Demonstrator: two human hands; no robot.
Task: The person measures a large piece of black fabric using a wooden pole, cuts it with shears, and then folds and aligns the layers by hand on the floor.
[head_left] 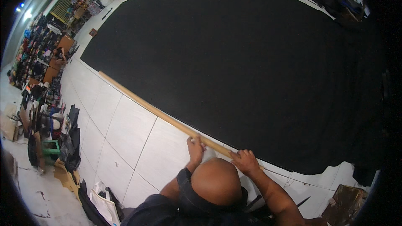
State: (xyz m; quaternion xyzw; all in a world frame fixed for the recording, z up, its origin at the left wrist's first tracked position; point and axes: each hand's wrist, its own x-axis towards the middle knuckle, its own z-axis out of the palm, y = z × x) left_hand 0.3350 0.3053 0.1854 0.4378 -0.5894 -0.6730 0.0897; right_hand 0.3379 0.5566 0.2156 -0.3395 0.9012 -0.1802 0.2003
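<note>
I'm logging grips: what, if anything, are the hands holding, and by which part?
The pole, toward its right end: the right hand is closer to that end, the left hand farther in.

We lose the right end of the black cloth (226, 71) in the dark rim. The right hand (246, 161) hides part of the tan pole (146, 105) from us, and we find the heaped goods (37, 54) at left too small to identify.

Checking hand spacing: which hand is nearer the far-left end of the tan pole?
Left. The left hand is at the tan pole, partway along; the right hand is farther from that end, near the opposite one.
</note>
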